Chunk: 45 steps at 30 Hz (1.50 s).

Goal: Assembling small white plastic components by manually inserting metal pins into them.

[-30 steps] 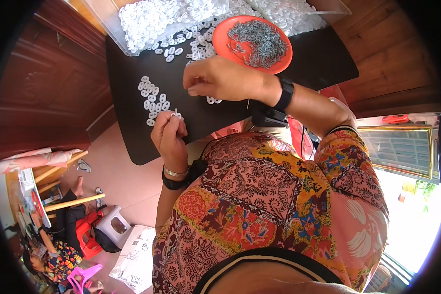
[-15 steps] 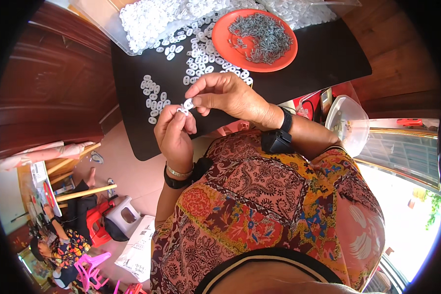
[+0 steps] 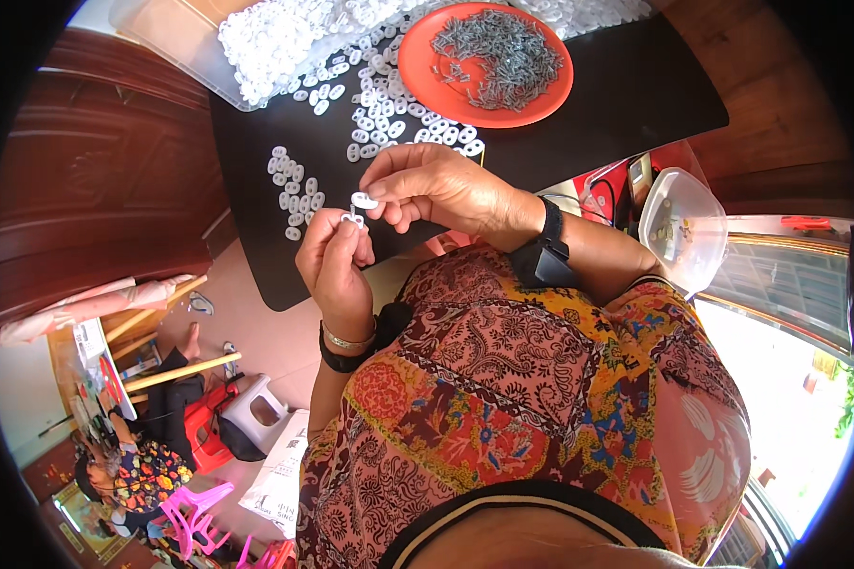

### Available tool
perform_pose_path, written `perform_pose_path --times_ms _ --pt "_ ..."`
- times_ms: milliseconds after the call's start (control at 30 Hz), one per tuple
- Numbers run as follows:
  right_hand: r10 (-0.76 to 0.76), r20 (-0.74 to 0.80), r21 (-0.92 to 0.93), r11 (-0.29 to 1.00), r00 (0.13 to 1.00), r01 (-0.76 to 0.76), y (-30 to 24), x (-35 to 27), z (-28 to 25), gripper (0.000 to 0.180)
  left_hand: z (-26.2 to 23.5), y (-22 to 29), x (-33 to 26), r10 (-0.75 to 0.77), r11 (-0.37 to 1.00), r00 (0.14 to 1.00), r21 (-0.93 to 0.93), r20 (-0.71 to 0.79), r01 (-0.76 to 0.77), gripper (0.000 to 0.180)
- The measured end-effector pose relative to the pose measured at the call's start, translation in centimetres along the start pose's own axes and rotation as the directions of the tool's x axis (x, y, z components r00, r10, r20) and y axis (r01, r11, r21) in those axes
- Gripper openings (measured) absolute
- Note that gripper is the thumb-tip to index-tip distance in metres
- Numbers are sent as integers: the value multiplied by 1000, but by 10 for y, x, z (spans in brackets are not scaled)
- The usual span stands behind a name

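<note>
My left hand [image 3: 337, 261] pinches a small white plastic piece [image 3: 352, 219] above the near edge of the black table [image 3: 626, 100]. My right hand [image 3: 436, 185] holds a second small white plastic piece [image 3: 364, 200] right against the first one. Both hands meet in front of my chest. Behind them on the table lie several loose white pieces [image 3: 292, 185] in a small cluster, and more white pieces [image 3: 389, 119] are scattered toward an orange plate [image 3: 417, 71] that carries a heap of thin grey metal pins [image 3: 498, 52].
A clear tray [image 3: 176, 43] heaped with white pieces stands at the table's far left. A clear plastic tub [image 3: 683, 223] sits to my right. Below left are a white stool [image 3: 256, 408], pink chairs [image 3: 194, 507] and another seated person [image 3: 133, 469].
My right hand came back from the table with a white piece and met the left hand, which rose off the table. Both hands now hold pieces together.
</note>
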State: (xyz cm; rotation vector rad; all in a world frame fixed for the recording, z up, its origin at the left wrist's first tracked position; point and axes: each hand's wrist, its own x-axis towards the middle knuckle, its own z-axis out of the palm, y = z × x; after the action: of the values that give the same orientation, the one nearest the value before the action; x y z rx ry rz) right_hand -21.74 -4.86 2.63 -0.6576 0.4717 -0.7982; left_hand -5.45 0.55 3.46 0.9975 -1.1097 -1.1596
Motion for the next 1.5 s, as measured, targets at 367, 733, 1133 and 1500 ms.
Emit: perform_pose_path --times_ms 367,733,1133,1500 --pt "-197 10 -336 923 980 189 -2 -4 7 15 -2 -2 -2 9 999 1000 -40 20 -8 15" --pt "-206 -16 -366 912 978 186 -2 0 8 15 -2 -5 2 -19 995 1000 -96 18 20 17" --pt "-107 -98 -322 944 989 70 8 3 6 14 -6 -11 2 -39 999 998 -11 51 40 16" --pt "-156 -108 -303 946 982 117 -2 -1 7 14 -6 -8 -4 -80 996 996 25 -39 81 13"
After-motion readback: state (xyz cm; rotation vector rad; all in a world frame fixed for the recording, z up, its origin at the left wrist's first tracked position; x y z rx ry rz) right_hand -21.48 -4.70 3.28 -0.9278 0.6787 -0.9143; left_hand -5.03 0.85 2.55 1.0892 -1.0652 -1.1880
